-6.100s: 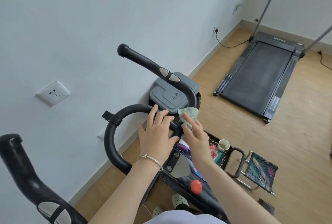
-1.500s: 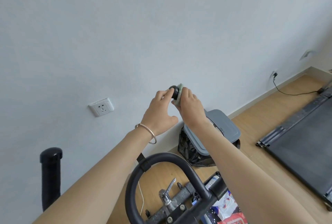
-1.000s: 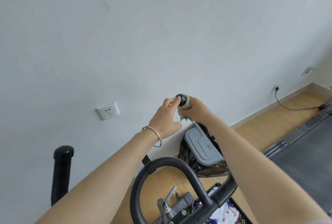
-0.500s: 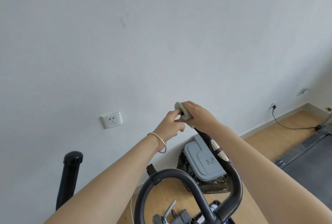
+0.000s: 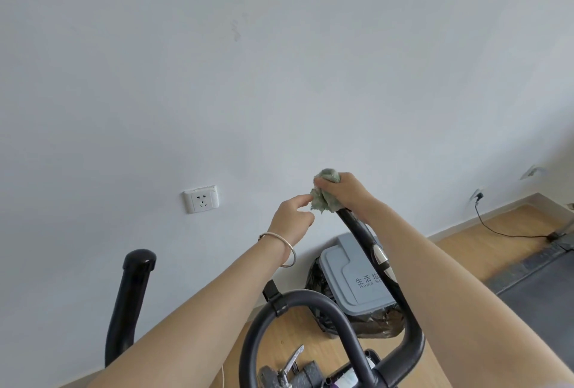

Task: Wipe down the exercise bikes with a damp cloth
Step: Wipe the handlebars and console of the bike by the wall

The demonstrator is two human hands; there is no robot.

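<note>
The exercise bike's black handlebar (image 5: 366, 241) rises from the bottom of the view up to its right tip. My right hand (image 5: 348, 193) grips a crumpled pale green cloth (image 5: 324, 196) wrapped over that tip, which the cloth hides. My left hand (image 5: 292, 219) hovers just left of the cloth, fingers loosely curled and one fingertip close to its edge, holding nothing. The handlebar's inner loop (image 5: 298, 303) curves below both arms, and its left tip (image 5: 136, 279) stands upright at the lower left.
A grey lidded bin (image 5: 351, 282) lined with a black bag stands on the wood floor by the white wall. A wall socket (image 5: 201, 202) is left of my hands. A treadmill deck (image 5: 534, 279) and a plugged-in cable (image 5: 497, 229) lie at the right.
My left hand has let go of the handlebar tip and drawn slightly left. My right hand has bunched the cloth fully over the tip. The view has tilted up a little.
</note>
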